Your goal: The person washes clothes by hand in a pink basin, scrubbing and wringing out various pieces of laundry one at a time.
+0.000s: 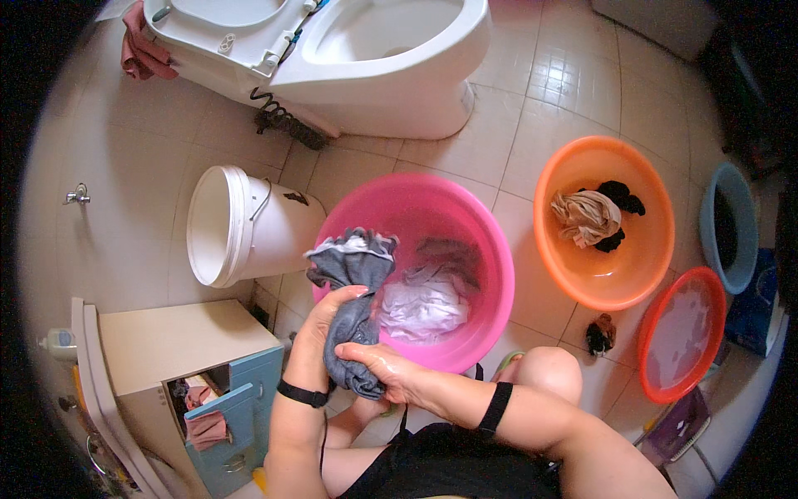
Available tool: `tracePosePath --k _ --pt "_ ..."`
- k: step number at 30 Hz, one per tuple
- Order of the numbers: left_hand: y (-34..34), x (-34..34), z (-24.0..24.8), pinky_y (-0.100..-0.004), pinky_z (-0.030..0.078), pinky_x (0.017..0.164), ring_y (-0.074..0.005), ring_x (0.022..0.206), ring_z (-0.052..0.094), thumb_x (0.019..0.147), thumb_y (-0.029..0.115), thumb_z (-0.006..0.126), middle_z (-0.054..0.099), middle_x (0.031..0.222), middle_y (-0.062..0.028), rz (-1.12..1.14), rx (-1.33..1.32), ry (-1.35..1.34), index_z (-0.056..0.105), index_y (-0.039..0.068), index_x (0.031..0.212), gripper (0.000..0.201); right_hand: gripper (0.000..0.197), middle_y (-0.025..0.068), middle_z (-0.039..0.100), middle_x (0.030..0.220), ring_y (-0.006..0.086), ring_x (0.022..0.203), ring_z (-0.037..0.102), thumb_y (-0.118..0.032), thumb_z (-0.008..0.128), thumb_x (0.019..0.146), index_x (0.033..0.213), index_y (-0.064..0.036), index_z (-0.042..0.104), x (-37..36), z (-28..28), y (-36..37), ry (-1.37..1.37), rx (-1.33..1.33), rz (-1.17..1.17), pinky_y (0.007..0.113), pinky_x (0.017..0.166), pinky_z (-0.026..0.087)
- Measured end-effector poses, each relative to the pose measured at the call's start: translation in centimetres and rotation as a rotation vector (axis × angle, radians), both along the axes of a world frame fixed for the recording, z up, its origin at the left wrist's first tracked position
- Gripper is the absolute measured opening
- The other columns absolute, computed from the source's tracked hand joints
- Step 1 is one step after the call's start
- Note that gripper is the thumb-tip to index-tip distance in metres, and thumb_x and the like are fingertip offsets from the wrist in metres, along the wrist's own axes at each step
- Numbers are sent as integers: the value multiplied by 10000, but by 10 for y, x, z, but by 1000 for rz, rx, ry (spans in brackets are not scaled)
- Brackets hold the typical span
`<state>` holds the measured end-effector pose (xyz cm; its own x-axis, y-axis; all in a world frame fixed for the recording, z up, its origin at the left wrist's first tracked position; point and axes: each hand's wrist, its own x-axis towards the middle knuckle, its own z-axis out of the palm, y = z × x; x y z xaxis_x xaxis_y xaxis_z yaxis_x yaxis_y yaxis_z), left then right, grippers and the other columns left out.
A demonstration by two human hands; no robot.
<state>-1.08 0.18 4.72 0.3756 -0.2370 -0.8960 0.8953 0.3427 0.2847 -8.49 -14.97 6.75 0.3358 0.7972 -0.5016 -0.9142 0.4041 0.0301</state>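
A wet grey garment (353, 320) with a gathered, ruffled end hangs bunched between my two hands, over the left rim of a pink basin (492, 274). My left hand (328, 316) is closed round its middle, below the ruffled end. Lower down, my right hand (378, 370) grips the folded part, its thumb lying across the cloth. What the garment is I cannot tell. Inside the basin, to the right of my hands, lie a wet white and pale lilac cloth (426, 306) and some darker cloth (449, 251).
A white bucket (278, 220) leans on its side left of the basin. To the right stand an orange basin (553, 258) holding beige and black cloths, a red basin (647, 366) and a blue basin (711, 200). A toilet (391, 91) is ahead, a blue-doored cabinet (224, 432) at lower left.
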Motion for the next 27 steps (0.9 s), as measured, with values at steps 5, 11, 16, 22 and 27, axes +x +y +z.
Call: tracePosePath --k 5,11,16,22,27 --pt "-40 9 -1 -328 493 801 -210 866 608 718 144 666 620 994 -115 -515 415 -337 542 -9 1134 460 436 141 667 1026 248 944 633 -299 648 740 1051 6 637 -9 -43 21 -300 -431 175 353 815 483" --pt "-34 4 -56 -340 416 951 -295 1089 561 624 67 674 582 1153 -183 -812 1004 -617 304 7 1367 832 584 174 632 1041 252 961 614 -259 706 695 1167 38 530 -17 -76 44 -330 -828 126 347 837 480" --pt "-18 2 -67 -334 422 948 -270 1086 547 630 26 674 570 1159 -148 -514 809 -540 324 10 1367 816 1016 197 498 1223 274 1089 532 -237 757 663 1431 -32 124 -21 -66 44 -187 -725 -76 360 893 453" --pt "-30 9 -27 -333 402 971 -252 1119 516 684 36 717 516 1234 -136 -499 670 -600 285 -1 1385 824 1059 158 453 1229 274 1084 514 -148 778 658 1436 -67 64 -19 -41 35 -341 -537 -261 370 901 461" --pt "13 10 -1 -415 487 906 -288 1073 578 848 610 528 547 1243 -189 101 34 -282 384 5 1361 806 579 58 578 1035 186 879 591 -197 698 767 1252 -79 406 28 7 -6 113 74 -235 322 622 517"
